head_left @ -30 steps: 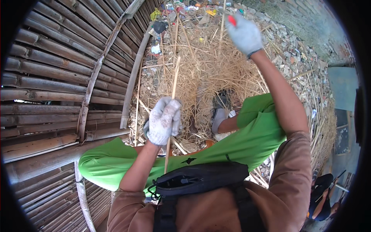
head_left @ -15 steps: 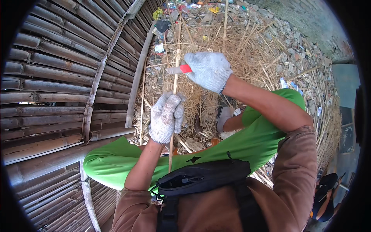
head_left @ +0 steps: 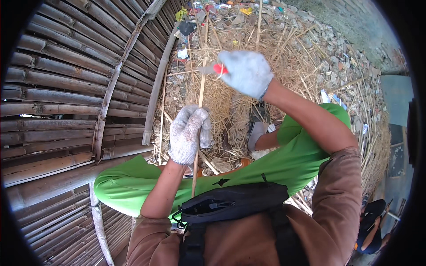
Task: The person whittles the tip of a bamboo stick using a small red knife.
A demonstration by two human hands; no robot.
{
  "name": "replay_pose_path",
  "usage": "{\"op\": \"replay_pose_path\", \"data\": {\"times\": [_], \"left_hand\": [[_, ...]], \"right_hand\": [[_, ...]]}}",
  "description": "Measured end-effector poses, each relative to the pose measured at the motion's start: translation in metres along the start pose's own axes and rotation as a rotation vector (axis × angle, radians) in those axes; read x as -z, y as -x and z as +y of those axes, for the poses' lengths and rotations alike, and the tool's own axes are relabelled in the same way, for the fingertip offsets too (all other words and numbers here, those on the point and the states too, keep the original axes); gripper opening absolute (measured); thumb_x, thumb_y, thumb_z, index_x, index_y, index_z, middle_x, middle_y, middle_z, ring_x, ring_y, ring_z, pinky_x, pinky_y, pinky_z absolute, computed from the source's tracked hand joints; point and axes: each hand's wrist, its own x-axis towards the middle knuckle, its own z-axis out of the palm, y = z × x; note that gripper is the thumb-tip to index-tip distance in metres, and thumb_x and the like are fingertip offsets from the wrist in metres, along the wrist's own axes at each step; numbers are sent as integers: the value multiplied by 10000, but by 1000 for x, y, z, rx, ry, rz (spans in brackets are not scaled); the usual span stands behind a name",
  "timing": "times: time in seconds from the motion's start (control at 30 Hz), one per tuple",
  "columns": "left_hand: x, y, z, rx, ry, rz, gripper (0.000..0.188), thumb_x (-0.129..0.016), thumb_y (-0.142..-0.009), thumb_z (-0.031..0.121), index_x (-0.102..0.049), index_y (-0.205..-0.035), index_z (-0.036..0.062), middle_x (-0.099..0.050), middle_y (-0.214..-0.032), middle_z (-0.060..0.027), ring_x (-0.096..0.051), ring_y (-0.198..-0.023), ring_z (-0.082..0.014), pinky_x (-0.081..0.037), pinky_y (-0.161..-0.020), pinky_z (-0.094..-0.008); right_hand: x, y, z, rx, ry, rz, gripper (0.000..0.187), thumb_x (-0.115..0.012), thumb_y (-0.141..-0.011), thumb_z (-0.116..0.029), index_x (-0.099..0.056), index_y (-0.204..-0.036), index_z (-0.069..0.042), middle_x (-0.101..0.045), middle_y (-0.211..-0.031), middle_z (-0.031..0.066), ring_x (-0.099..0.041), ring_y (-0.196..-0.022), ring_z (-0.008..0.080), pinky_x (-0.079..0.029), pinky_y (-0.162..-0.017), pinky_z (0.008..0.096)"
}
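My left hand (head_left: pixel 188 133), in a soiled white knit glove, is closed around a long thin bamboo strip (head_left: pixel 202 91). The strip runs from near my waist away over the ground. Farther out and to the right, my gloved right hand (head_left: pixel 248 73) grips a knife (head_left: pixel 219 69) by its red handle. Its blade points left and lies across the strip, blurred by motion; whether it touches the strip I cannot tell. Pale shavings (head_left: pixel 222 99) are heaped beneath both hands.
A bamboo slat wall (head_left: pixel 66 84) rises close on my left, with a pole (head_left: pixel 160 84) along its foot. Rubble and litter (head_left: pixel 346 71) cover the ground toward a concrete wall (head_left: pixel 368 35). Another person (head_left: pixel 372 226) is at the lower right. A black bag (head_left: pixel 230 204) hangs at my waist.
My right hand and the knife have moved slightly right and away from me. My left hand stays almost in place on the bamboo strip.
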Motion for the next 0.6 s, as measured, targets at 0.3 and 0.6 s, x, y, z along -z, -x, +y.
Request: {"op": "replay_pose_path", "data": {"times": [0.3,0.6], "left_hand": [[-9,4,8,-10,-117,28,179,-660,-1105,195,-603,-1114,25,-615,-745,-34,-516,-471,-83,-426,-413,-251],[-14,0,8,-40,-187,41,217,-673,-1099,234,-616,-1098,25,-608,-744,-17,-487,-452,-66,-404,-398,-242]], "right_hand": [[-10,11,-15,94,38,1,275,-732,-922,-374,-675,-1000,-117,-750,-828,118,-774,-758,347,-604,-628,534],[-5,-11,13,33,155,-6,265,-709,-941,-350,-680,-1029,-102,-768,-865,133,-780,-778,358,-615,-656,547]]}}
